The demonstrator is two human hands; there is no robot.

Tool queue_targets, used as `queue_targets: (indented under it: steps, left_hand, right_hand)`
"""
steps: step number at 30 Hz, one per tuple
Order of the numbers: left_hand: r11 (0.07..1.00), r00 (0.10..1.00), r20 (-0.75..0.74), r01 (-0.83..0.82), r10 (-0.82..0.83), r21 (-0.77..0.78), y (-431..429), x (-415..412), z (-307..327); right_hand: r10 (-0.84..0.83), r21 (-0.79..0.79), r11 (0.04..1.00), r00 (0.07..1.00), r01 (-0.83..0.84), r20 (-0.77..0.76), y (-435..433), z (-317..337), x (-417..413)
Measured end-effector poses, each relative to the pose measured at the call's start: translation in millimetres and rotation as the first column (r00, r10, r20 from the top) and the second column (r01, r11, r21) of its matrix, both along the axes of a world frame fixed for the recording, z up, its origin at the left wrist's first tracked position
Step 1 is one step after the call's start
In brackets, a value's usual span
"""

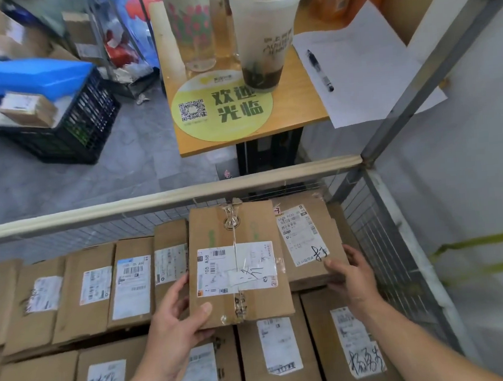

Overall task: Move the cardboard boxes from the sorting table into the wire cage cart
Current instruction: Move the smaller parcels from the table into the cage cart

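Boxes [277,350] packed label-up across the near layer of the cart [395,255], from 6 round to 9 o'clock, the nearest cut off by the frame. Left grip [175,315] just below centre, closed on the near left corner of the box [237,267], thumb on top. Right grip [349,275] at 4 o'clock, pinching the near edge of the right box [306,240]. Both boxes inside the cart, over the packed layer, side by side, far ends close under the rail [171,198].

Judged as the placing step: squaring the two against each other and the far mesh. Next, probably: press flat, let go, lift clear of the rail, fetch more.

Undersides hidden, so resting or carried cannot be told. Right fingers partly behind the box edge. Desk [249,131] at 12 o'clock with cups [264,33] and paper [363,59]; unclear whether the boxes come from it. Crate [72,121] at 10 o'clock blurred.
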State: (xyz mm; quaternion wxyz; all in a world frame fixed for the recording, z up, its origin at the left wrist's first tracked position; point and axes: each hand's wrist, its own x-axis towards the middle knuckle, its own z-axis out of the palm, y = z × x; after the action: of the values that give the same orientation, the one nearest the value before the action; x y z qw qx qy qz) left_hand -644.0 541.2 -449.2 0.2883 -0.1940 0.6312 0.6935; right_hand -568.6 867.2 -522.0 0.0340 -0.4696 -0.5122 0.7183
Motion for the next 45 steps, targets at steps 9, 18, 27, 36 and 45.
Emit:
queue_targets:
  steps: [9, 18, 27, 36, 45]
  left_hand:
    - [1.0, 1.0, 0.004, -0.028, 0.028, 0.002, -6, 23, -1]
    - [0.996, 0.996, 0.016, 0.087, -0.087, -0.002, 7, 53, 38]
    - [0.977, 0.978, 0.019, 0.208, -0.209, 0.035, -1, 82, 61]
    - [0.935, 0.933, 0.061, 0.355, -0.354, 0.0, 22, 132, 39]
    - [0.739, 0.768, 0.119, 0.639, -0.629, -0.215, 60, 155, 8]
  right_hand:
    - [-0.113, 0.163, 0.981, 0.993, 0.105, 0.039, -20, 5, 7]
    - [0.048, 0.176, 0.983, 0.999, -0.045, -0.009, -66, 82, 52]
    - [0.076, 0.22, 0.973, 0.997, -0.068, -0.025, -93, 146, 102]
    - [0.181, 0.26, 0.945, 0.979, -0.199, 0.09, -74, 140, 146]
    - [0.191, 0.25, 0.939, 0.964, -0.235, 0.187, -42, 93, 168]
